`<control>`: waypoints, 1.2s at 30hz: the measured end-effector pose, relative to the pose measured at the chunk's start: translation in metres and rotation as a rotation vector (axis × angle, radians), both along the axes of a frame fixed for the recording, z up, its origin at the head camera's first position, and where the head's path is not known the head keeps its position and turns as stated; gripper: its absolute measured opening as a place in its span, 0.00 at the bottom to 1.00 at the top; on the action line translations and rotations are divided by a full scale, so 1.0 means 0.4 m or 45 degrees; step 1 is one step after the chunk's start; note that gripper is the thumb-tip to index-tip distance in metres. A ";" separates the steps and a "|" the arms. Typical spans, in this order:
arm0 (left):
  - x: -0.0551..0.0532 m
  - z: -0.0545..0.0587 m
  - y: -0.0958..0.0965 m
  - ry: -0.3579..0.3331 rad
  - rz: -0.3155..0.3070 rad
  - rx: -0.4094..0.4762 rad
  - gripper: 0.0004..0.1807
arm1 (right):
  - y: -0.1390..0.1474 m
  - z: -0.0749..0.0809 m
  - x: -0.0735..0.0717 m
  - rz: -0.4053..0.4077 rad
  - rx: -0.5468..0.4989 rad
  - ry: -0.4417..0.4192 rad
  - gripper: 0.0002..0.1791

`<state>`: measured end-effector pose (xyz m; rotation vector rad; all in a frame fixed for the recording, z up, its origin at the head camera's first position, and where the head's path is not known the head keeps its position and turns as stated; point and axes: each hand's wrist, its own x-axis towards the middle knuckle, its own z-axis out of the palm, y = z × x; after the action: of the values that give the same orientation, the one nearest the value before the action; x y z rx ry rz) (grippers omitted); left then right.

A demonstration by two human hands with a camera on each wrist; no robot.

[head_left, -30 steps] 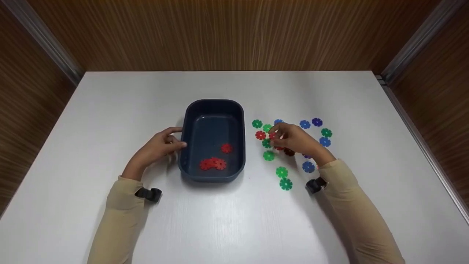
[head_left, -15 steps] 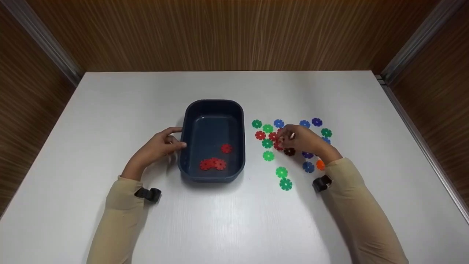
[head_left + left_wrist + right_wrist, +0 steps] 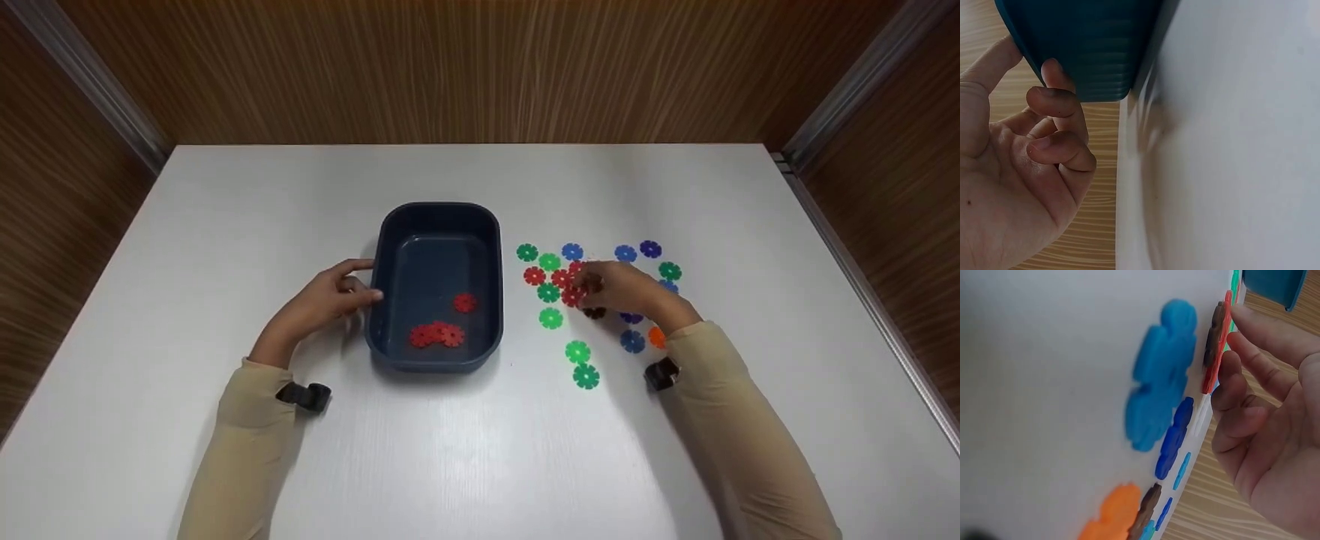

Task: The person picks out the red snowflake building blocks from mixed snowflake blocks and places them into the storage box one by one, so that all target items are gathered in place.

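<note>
A dark blue plastic tub [image 3: 442,367] stands left of centre. My left hand [image 3: 317,306] holds its left side, the thumb at the rim and the other fingers bent by the outer wall; the left wrist view shows this hand [image 3: 1027,146] close up. Several red snowflake discs [image 3: 451,335] lie inside the tub. To the right, my right hand [image 3: 619,289] reaches down over a cluster of red snowflake discs [image 3: 560,278]. In the right wrist view the thumb and fingertips of that hand [image 3: 1269,405] come right to the edge of a red disc [image 3: 1219,354].
Around the right hand lie green discs [image 3: 550,318], blue discs [image 3: 632,342], an orange disc [image 3: 656,337] and a brown disc [image 3: 595,312], partly covered by the hand. Two green discs [image 3: 586,376] lie nearer the front. Wood-grain panels [image 3: 480,71] enclose the white table [image 3: 442,465].
My right hand has shifted slightly right and toward me among the red discs, baring the orange disc and some green ones. The left hand and the tub stay in place.
</note>
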<state>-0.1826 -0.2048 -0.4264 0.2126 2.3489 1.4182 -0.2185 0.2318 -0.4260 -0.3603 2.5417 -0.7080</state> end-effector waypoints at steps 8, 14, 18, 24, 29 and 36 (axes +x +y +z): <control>0.000 0.001 0.001 -0.012 0.005 0.023 0.33 | -0.010 -0.002 -0.004 0.012 0.049 0.043 0.13; 0.002 0.001 0.002 -0.005 0.006 0.018 0.33 | -0.018 0.001 -0.002 0.001 0.074 0.043 0.13; 0.002 0.001 0.002 -0.007 0.009 0.030 0.33 | -0.020 0.002 0.002 -0.017 0.061 0.029 0.14; 0.001 0.000 0.001 -0.002 0.010 0.023 0.32 | -0.024 0.001 0.008 -0.024 0.062 0.033 0.15; 0.002 -0.003 0.002 0.003 0.013 0.015 0.32 | -0.027 -0.002 0.009 0.007 0.061 0.069 0.15; 0.004 0.001 0.003 -0.005 0.013 0.012 0.33 | -0.032 -0.002 0.010 0.033 0.067 0.076 0.17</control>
<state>-0.1812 -0.2037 -0.4261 0.2007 2.3442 1.4330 -0.2143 0.2190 -0.4267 -0.4008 2.6018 -0.6279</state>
